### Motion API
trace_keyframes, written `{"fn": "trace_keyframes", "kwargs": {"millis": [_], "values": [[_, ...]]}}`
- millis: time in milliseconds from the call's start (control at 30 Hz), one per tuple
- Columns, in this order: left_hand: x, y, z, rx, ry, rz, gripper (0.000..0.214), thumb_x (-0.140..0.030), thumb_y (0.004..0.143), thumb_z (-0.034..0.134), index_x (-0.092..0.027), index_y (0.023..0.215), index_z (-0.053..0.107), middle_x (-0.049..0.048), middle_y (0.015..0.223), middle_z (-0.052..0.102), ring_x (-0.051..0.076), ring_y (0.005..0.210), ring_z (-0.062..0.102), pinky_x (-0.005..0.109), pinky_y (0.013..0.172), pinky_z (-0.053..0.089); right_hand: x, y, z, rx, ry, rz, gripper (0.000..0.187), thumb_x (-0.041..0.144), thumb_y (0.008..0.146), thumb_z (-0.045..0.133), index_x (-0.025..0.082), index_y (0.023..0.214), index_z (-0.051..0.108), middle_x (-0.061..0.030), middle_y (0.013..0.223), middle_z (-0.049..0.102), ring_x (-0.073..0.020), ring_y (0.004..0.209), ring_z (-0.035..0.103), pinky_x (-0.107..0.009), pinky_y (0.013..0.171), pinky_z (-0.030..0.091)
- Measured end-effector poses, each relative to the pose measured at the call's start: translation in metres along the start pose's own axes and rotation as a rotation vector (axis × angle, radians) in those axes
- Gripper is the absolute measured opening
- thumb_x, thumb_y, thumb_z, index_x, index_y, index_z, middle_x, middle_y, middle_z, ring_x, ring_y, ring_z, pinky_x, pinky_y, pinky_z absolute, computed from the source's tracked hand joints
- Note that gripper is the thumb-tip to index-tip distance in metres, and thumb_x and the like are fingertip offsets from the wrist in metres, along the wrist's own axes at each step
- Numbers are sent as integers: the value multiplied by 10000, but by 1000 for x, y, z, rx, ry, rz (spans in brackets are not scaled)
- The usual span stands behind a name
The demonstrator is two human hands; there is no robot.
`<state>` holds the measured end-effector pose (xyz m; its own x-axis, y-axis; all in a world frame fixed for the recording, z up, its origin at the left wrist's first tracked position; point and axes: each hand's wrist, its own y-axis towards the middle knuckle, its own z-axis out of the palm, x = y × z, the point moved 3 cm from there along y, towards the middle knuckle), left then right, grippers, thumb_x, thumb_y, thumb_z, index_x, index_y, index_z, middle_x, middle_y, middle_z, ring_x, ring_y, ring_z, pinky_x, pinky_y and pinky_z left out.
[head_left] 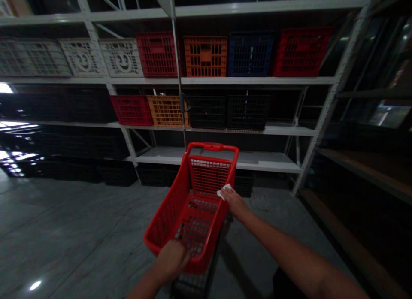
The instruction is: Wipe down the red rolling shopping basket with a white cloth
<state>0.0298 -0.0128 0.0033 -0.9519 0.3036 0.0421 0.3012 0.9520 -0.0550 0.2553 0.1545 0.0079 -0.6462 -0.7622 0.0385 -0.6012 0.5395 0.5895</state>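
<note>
A red plastic shopping cart (167, 209) stands before me on the floor, its handle bar at the far end. My left hand (175, 256) is wrapped over the near rim of the basket, with the fingertips hidden inside. On the right rim rests my right hand (234, 201), pressing a white cloth (222, 191) against the cart's side. Only the cloth's edges show beyond the fingers. The basket holds nothing that I can see.
A metal rack (257, 81) spans the back, carrying red, blue, white and black crates, an orange crate (206, 56) and a yellow crate (169, 111). A thin pole (179, 67) rises behind the cart. Another shelf unit (363, 170) stands at right. The floor (80, 230) is grey.
</note>
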Motion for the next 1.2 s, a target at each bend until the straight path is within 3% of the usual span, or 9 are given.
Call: {"fn": "trace_keyframes", "kwargs": {"millis": [167, 267, 333, 500, 667, 867, 1000, 1100, 1200], "values": [[-7, 6, -15, -60, -155, -134, 576, -427, 900, 139, -164, 753, 629, 98, 780, 679, 182, 782, 634, 277, 722, 436, 67, -25, 22, -46, 75, -84, 433, 99, 841, 400, 132, 1267, 466, -100, 1290, 501, -216, 1261, 366, -421, 1025, 356], [-27, 18, -16, -109, -235, -291, 474, -442, 889, 210, -173, 928, 597, 98, 816, 690, 199, 771, 650, 296, 681, 454, 109, -37, 27, -25, 131, -150, 436, 140, 872, 379, 136, 1306, 416, -75, 1331, 460, -191, 1289, 317, -382, 1057, 318], [-36, 24, -10, -125, -234, -385, 403, -405, 882, 265, -164, 1039, 547, 107, 825, 694, 213, 760, 659, 312, 662, 465, 119, -37, 27, 3, 142, -173, 429, 168, 881, 381, 133, 1307, 414, -71, 1337, 454, -181, 1293, 310, -366, 1064, 304], [-31, 28, 2, -65, -149, -436, 441, -363, 903, 193, -147, 1034, 555, 140, 772, 693, 263, 736, 667, 373, 641, 486, 80, -11, 12, 52, 97, -173, 419, 168, 865, 413, 129, 1281, 450, -86, 1281, 514, -179, 1243, 389, -381, 1070, 286], [-19, 23, 0, -47, -187, -418, 476, -373, 908, 157, -155, 1069, 548, 139, 831, 695, 253, 818, 660, 371, 705, 490, 35, 10, -2, 17, 19, 34, 440, 68, 824, 403, 109, 1254, 483, -124, 1261, 525, -196, 1220, 418, -411, 1058, 295], [-10, 19, 0, -30, -164, -391, 488, -381, 903, 135, -167, 1034, 553, 120, 826, 697, 254, 825, 658, 380, 714, 489, 94, -11, 26, 39, 80, -54, 436, 129, 842, 425, 115, 1277, 453, -125, 1302, 483, -201, 1276, 337, -410, 1039, 320], [7, 11, 2, -18, -169, -353, 526, -399, 900, 106, -169, 1040, 559, 108, 868, 696, 230, 843, 653, 351, 737, 479, 114, -15, 17, 129, 99, -171, 456, 176, 871, 410, 131, 1324, 384, -98, 1338, 450, -180, 1282, 320, -372, 1072, 265], [23, 4, 1, -16, -179, -340, 552, -425, 897, 86, -188, 1048, 561, 87, 881, 694, 201, 863, 647, 320, 766, 467, 88, -5, -4, 153, 78, -189, 452, 173, 877, 391, 144, 1328, 380, -78, 1323, 471, -172, 1257, 361, -381, 1095, 204], [39, 1, 1, 0, -161, -324, 556, -433, 894, 87, -189, 1031, 567, 88, 877, 691, 207, 869, 642, 326, 777, 457, 36, 7, -28, 128, -16, -98, 462, 118, 862, 368, 153, 1321, 397, -78, 1314, 481, -181, 1247, 379, -400, 1093, 195]]}}
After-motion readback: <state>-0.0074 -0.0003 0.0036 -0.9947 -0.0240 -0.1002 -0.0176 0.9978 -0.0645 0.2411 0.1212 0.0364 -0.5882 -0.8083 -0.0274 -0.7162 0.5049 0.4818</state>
